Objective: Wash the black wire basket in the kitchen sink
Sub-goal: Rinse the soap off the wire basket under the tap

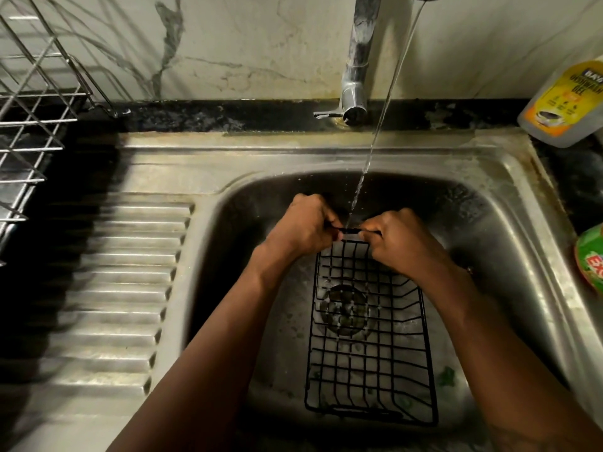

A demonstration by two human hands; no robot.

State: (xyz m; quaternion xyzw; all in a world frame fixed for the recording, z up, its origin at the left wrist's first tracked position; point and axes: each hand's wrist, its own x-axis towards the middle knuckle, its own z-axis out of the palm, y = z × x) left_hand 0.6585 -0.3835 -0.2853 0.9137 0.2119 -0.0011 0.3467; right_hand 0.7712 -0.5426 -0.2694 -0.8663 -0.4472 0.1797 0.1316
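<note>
The black wire basket (368,340) lies lengthwise in the steel sink (509,203), over the drain. My left hand (303,228) grips the left part of the basket's far rim, fingers curled round the wire. My right hand (398,239) grips the same rim just to the right. A thin stream of water (375,141) falls from the chrome tap (357,60) and lands on the rim between my two hands.
A ribbed steel drainboard (124,288) lies to the left of the basin. A metal wire dish rack (32,109) stands at the far left. A yellow dishwash gel bottle (567,96) and a green container (592,259) sit on the right counter.
</note>
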